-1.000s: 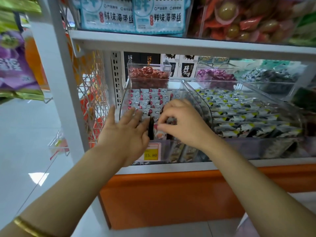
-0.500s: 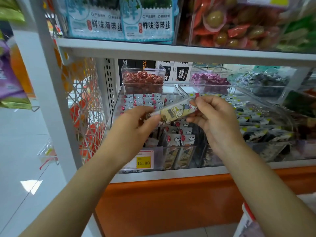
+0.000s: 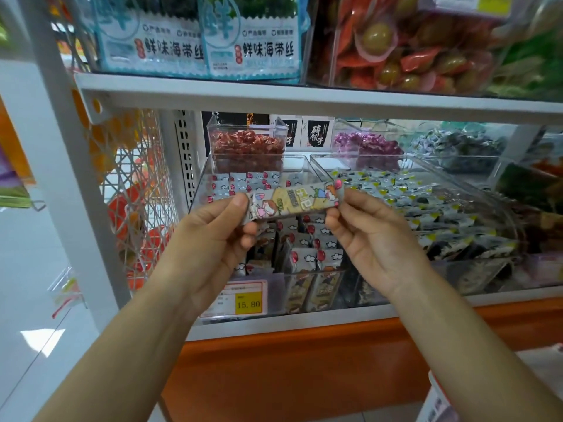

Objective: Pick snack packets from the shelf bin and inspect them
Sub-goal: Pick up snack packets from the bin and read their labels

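Note:
A long, narrow snack packet [image 3: 295, 201] with cartoon figures on a grey and yellow wrapper is stretched level in front of the shelf. My left hand [image 3: 213, 239] pinches its left end between thumb and fingers. My right hand [image 3: 374, 236] pinches its right end. Behind and below it stands the clear shelf bin [image 3: 304, 166], holding several small white packets with red marks. More packets like the held one stand upright at the bin's front.
A yellow price tag [image 3: 248, 303] reading 15.80 sits on the bin front. A second clear bin [image 3: 475, 214] of grey and yellow packets lies to the right. Smaller tubs of red and purple sweets stand behind. The upper shelf edge [image 3: 304, 102] hangs close overhead.
A second ago both hands were down in the bin among the packets. They have since lifted one packet out and turned it level, its printed face towards me.

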